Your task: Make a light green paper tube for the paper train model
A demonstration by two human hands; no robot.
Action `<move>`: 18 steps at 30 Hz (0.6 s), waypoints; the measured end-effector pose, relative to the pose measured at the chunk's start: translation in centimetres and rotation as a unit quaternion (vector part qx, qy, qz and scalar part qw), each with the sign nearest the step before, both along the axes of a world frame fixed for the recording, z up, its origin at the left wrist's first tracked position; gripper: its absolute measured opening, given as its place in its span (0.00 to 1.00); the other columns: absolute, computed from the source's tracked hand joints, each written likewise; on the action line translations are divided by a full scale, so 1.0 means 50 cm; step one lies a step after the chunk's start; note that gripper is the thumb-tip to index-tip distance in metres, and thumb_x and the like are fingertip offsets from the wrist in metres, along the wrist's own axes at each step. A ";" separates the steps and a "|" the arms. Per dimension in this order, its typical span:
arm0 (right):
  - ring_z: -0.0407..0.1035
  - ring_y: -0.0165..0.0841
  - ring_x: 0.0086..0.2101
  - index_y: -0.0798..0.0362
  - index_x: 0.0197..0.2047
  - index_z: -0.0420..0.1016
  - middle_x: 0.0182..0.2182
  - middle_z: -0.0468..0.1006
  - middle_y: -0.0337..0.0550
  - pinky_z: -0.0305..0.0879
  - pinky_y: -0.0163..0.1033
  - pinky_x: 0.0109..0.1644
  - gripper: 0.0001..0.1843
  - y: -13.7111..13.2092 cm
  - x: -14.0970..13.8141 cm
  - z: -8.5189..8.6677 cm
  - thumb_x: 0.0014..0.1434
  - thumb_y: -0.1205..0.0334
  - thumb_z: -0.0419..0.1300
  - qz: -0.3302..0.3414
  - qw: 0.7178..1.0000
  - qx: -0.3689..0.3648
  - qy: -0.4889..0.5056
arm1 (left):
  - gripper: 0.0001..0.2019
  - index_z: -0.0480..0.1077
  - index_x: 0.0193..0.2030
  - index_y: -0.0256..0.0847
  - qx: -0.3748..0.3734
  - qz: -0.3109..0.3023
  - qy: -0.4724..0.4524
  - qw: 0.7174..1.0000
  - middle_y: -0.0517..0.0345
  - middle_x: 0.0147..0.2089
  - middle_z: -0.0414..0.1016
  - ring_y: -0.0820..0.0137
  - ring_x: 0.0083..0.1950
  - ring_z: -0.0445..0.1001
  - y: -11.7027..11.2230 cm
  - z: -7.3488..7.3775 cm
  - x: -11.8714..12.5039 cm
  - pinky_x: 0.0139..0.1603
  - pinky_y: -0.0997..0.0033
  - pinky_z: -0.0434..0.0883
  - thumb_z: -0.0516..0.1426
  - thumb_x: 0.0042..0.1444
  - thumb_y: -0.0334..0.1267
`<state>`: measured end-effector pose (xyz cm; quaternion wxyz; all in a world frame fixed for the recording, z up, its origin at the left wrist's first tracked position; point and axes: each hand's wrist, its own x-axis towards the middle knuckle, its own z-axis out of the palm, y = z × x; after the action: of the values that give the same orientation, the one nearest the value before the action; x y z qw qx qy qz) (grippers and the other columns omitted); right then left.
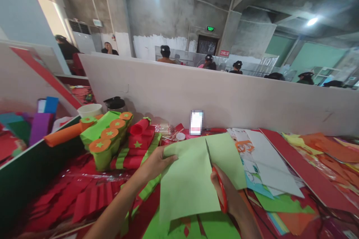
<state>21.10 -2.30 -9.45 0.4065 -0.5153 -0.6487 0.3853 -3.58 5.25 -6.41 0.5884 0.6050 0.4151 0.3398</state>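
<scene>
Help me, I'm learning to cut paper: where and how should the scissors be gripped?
Take the scissors by the red handles, coming from the near right side, where the right hand holds them. The dark blade points away from the person, at the light green sheet, so the near end likely offers the safer grip.

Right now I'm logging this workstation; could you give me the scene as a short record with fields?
Left hand: gripping the pale green sheet by its upper left edge
Right hand: holding red-handled scissors
Visible blade: over the sheet, pointing away from the body
Left side: green cylinders with orange, star-marked tops
Right side: white sheets over coloured paper
Behind: lit phone before a pale partition
</scene>
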 end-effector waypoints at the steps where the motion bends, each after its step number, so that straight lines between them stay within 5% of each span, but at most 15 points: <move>1: 0.70 0.43 0.43 0.55 0.56 0.68 0.46 0.77 0.52 0.64 0.46 0.52 0.34 -0.001 0.001 0.002 0.64 0.36 0.44 0.003 1.000 -0.001 0.000 | 0.16 0.74 0.40 0.36 -0.002 -0.005 -0.003 1.000 0.55 0.34 0.81 0.65 0.32 0.77 -0.001 0.001 -0.001 0.33 0.69 0.73 0.62 0.51 0.48; 10: 0.71 0.44 0.43 0.54 0.56 0.68 0.44 0.77 0.51 0.65 0.46 0.52 0.32 -0.016 0.009 0.027 0.65 0.37 0.44 0.003 1.000 -0.005 -0.029 | 0.15 0.74 0.40 0.37 0.011 -0.023 0.007 1.000 0.56 0.35 0.80 0.67 0.33 0.76 -0.003 0.013 -0.009 0.34 0.70 0.73 0.62 0.52 0.46; 18: 0.67 0.34 0.25 0.49 0.57 0.60 0.25 0.71 0.35 0.67 0.45 0.46 0.32 -0.016 0.009 0.015 0.62 0.34 0.45 -0.050 0.998 -0.034 -0.024 | 0.16 0.75 0.44 0.38 0.009 -0.022 0.003 1.000 0.57 0.35 0.80 0.67 0.32 0.76 -0.006 0.020 -0.009 0.33 0.71 0.73 0.62 0.52 0.45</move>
<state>21.52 -3.12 -8.70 0.3922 -0.5695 -0.6181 0.3740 -4.03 4.94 -5.39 0.5888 0.6207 0.4001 0.3286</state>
